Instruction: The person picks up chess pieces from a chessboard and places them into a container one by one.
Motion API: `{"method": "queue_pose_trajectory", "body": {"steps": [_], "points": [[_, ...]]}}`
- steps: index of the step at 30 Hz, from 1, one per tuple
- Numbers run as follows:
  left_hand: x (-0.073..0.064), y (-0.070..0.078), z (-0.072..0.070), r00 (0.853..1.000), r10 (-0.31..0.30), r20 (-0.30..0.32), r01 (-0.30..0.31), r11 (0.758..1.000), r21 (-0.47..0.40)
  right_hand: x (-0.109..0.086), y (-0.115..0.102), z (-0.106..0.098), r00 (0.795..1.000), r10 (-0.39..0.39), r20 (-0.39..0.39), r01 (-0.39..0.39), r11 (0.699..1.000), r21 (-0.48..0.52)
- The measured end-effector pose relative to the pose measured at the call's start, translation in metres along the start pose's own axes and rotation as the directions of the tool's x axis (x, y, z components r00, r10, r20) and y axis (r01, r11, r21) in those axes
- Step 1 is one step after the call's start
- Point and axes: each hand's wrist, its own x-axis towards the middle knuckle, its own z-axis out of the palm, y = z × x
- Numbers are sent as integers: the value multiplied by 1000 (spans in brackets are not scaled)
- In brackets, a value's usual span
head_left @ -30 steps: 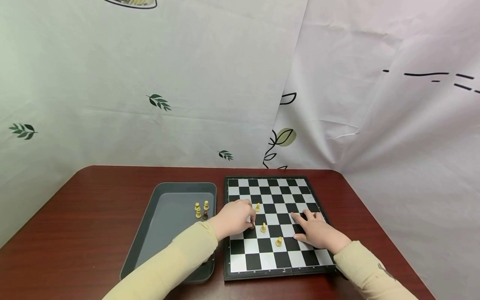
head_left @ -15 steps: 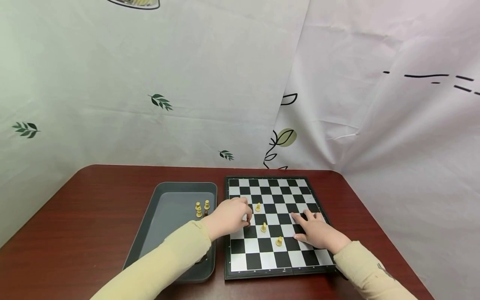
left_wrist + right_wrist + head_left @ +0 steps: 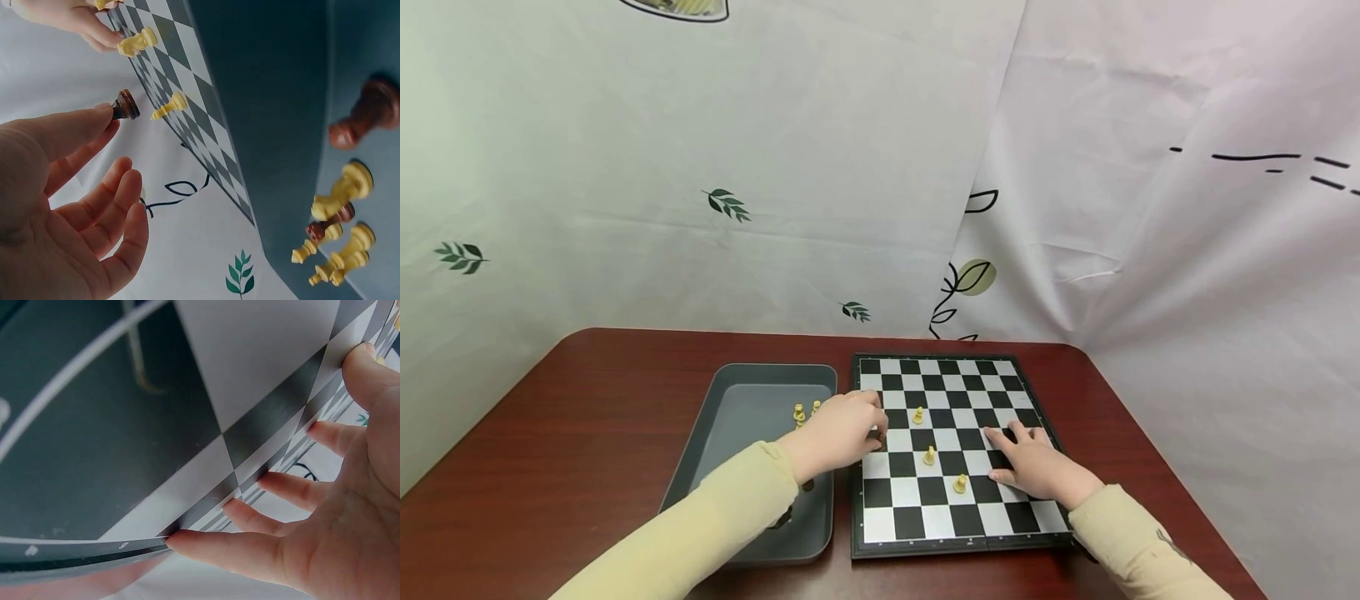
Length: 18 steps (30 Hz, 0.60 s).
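Observation:
In the left wrist view, my left hand [image 3: 81,169] pinches a dark brown chess piece [image 3: 127,105] between thumb and index finger; its base shows and its upper part is hidden. From the head view, the left hand [image 3: 838,429] hangs over the gap between the grey tray [image 3: 741,421] and the chessboard [image 3: 880,537]. My right hand [image 3: 1036,462] rests on the board's right side, fingers spread and fingertips on the squares. Three yellow pieces stand on the board: one farther back [image 3: 918,416], a middle one [image 3: 929,456] and a near one [image 3: 960,484].
Several yellow pieces and some dark brown ones stand in the tray, partly behind the left arm; a dark brown piece [image 3: 369,112] shows close by in the left wrist view. Under tray and board is a reddish-brown table [image 3: 587,433]. A white patterned cloth [image 3: 850,167] hangs behind.
My left hand has moved left, off the board's squares towards the tray, carrying the dark brown chess piece. The right hand stays where it was on the board.

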Motion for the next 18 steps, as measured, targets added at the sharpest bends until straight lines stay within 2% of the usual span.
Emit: {"method": "queue_pose_trajectory", "body": {"steps": [6, 18], "points": [[-9, -4, -9, 1000, -2, -12, 3, 1000, 19, 0, 0, 0, 1000, -8, 0, 8, 1000, 6], [-25, -23, -13, 999, -44, -27, 44, 999, 25, 0, 0, 1, 1000, -2, 3, 2, 1000, 8]]}}
